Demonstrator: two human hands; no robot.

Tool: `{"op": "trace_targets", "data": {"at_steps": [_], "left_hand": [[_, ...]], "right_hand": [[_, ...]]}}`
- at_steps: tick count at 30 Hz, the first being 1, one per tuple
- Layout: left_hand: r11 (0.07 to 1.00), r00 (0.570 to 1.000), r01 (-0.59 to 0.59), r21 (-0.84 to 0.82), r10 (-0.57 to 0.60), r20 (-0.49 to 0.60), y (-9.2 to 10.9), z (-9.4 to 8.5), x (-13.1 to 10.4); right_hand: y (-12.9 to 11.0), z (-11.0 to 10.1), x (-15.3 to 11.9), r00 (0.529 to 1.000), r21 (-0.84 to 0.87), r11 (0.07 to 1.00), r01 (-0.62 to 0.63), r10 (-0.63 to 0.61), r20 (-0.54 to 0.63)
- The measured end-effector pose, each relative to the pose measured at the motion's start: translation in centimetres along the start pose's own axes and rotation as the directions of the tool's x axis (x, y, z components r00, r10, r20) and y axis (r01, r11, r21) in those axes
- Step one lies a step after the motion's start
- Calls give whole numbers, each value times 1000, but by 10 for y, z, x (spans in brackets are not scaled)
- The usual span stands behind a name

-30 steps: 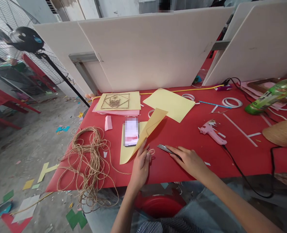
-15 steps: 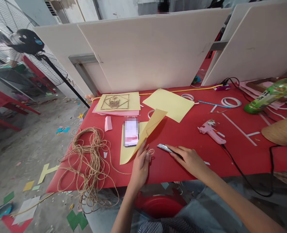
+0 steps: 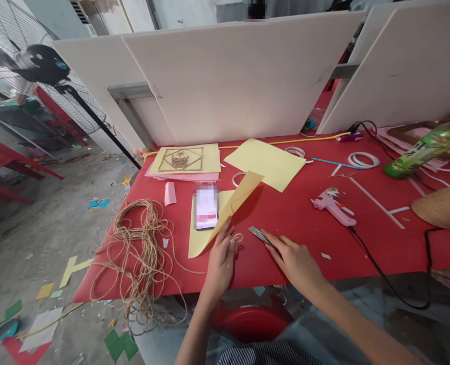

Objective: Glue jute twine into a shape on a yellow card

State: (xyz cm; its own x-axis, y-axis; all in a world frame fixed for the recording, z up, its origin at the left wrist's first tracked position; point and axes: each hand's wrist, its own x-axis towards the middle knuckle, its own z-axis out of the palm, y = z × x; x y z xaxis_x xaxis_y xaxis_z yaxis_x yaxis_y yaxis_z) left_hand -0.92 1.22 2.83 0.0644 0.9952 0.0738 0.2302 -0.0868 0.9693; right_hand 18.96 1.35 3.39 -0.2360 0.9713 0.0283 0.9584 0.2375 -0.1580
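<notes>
My left hand (image 3: pixel 220 258) is closed on a strand of jute twine (image 3: pixel 238 237), whose small curled end sticks out past the fingertips. Its fingers lie against the lower edge of a yellow paper sheet (image 3: pixel 240 200), folded up at a slant. From that hand the strand leads left to a loose heap of twine (image 3: pixel 141 248) hanging over the table's edge. In my right hand (image 3: pixel 295 258) is a utility knife (image 3: pixel 261 235), blade pointing up and left, apart from the twine. A phone (image 3: pixel 206 208) rests on the yellow sheet.
A pink glue gun (image 3: pixel 333 205) with a black cord lies to the right. Beyond it are a twine spool (image 3: pixel 438 207) and a green bottle (image 3: pixel 411 154). Yellow card with a twine picture (image 3: pixel 181 159) lies at the back left. White boards (image 3: pixel 240 81) stand behind the table.
My right hand has shifted slightly down, its grip on the knife tighter, and the blade slopes more steeply. A white paper scrap beside that wrist shows more fully. My left hand barely moves.
</notes>
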Motion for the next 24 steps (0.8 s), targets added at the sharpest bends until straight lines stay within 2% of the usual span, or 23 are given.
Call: {"op": "trace_targets", "data": {"at_steps": [4, 10, 24], "left_hand": [[1000, 1000, 9, 12, -9, 6, 0, 0, 0], [1000, 1000, -9, 11, 9, 6, 0, 0, 1], [1000, 1000, -5, 13, 5, -14, -4, 1, 2]], "right_hand": [[-5, 3, -3, 1000, -10, 1000, -14, 14, 3], [-2, 6, -4, 999, -12, 999, 30, -31, -28], [5, 1, 0, 998, 79, 995, 64, -65, 0]]}}
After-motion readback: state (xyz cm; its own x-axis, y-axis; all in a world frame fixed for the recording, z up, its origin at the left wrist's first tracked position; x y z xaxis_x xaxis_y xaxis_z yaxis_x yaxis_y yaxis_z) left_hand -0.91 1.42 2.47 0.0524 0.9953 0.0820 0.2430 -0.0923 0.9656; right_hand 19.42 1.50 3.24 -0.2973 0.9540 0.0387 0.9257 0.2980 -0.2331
